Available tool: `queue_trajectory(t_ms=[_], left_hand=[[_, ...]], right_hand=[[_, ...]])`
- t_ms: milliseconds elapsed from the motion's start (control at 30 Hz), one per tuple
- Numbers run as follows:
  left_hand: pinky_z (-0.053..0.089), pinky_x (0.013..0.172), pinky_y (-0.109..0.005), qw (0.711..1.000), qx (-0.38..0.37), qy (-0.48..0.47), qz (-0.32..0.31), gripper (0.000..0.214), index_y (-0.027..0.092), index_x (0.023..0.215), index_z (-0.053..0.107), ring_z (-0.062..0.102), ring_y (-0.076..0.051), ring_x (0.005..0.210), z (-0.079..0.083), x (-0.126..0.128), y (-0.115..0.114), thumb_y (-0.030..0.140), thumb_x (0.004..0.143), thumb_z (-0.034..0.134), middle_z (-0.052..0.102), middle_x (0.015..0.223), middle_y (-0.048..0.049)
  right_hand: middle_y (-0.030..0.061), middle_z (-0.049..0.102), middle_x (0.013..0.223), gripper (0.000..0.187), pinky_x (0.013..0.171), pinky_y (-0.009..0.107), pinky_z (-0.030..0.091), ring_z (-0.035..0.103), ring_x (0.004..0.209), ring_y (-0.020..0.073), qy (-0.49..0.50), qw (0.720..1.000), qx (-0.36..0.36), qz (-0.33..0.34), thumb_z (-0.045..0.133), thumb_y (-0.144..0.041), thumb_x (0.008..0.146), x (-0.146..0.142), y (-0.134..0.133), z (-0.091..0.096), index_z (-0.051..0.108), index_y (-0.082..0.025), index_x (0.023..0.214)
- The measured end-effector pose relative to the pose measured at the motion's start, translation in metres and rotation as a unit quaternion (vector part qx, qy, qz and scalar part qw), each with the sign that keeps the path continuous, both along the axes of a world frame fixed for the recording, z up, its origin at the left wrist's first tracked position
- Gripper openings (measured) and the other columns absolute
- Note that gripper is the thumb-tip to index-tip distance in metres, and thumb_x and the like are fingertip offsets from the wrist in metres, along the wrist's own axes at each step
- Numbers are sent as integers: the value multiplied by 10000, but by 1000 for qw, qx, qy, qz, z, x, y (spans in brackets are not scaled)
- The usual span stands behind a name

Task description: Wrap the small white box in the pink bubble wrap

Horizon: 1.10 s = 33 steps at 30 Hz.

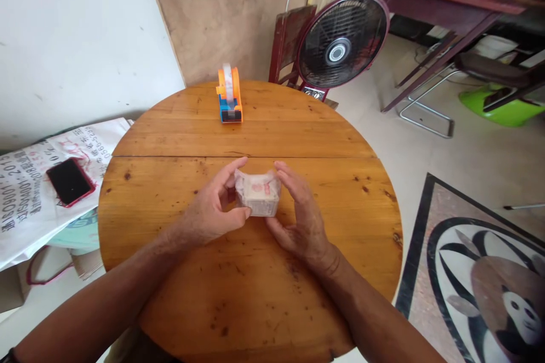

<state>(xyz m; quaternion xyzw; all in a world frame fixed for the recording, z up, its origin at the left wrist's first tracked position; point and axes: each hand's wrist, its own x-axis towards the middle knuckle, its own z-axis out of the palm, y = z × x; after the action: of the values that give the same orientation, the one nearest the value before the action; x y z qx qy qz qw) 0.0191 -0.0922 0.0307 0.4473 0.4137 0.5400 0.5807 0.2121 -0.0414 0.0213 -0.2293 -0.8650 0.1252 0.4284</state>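
Note:
A small pale box (258,195) in clear, crinkled plastic wrap, with reddish print on its top, is between my hands above the near half of the round wooden table (238,295). My left hand (217,201) grips its left side, thumb at the front lower corner and fingers behind. My right hand (303,212) is curved around the right side with thumb and fingers apart; a gap shows between its palm and the box. Whether the right fingertips touch the wrap is hard to tell. An orange and blue tape dispenser (230,93) with a roll of clear tape stands at the table's far edge.
To the left, a phone (70,181) with a red edge lies on a printed white sack (25,198). Behind the table stand a dark red fan (340,45) and a wooden chair (286,39). A panda-patterned floor panel (489,283) is at the right.

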Motion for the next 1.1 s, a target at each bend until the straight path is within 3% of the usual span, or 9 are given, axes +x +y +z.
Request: queue_trajectory(t_ms=[367,667,833,1000,1100], left_hand=[[486,1021,-348,993,78,90,15,587,207,1283,559,628,-209,1140,-4,-1,-2,84,723,686,647,1242,-84],[573,852,-358,999,-20,-12,-44,537,216,1260,619,685,-240,1021,-8,-9,3,312,759,788,709,1155,-95],[550,875,-349,999,1,-17,-35,529,248,1261,613,677,-219,1017,-10,-8,4,255,758,779,697,1166,-72],[541,871,-322,997,72,6,15,495,228,1221,595,665,-196,997,-7,-3,4,175,750,739,681,1126,-64],[516,948,-336,994,95,45,42,499,229,1238,567,644,-197,1068,-5,-2,4,134,767,702,668,1161,-67]], right_hand=[[153,604,1328,624,960,465,495,590,1238,297,-47,995,72,-43,635,-135,808,5,3,3,442,-259,1388],[88,710,1095,506,859,439,485,675,1009,280,-28,999,-14,-23,687,-247,745,5,2,13,517,-250,1222],[129,663,1234,606,914,461,486,642,1116,295,-39,999,-2,-24,648,-228,788,5,4,7,450,-230,1361],[187,500,1458,761,1026,536,443,510,1322,337,-84,996,-17,-15,642,-265,827,7,2,8,300,-217,1505],[164,532,1404,662,1031,559,431,511,1298,340,-19,999,-43,-26,639,-250,822,10,-7,16,414,-234,1445]])
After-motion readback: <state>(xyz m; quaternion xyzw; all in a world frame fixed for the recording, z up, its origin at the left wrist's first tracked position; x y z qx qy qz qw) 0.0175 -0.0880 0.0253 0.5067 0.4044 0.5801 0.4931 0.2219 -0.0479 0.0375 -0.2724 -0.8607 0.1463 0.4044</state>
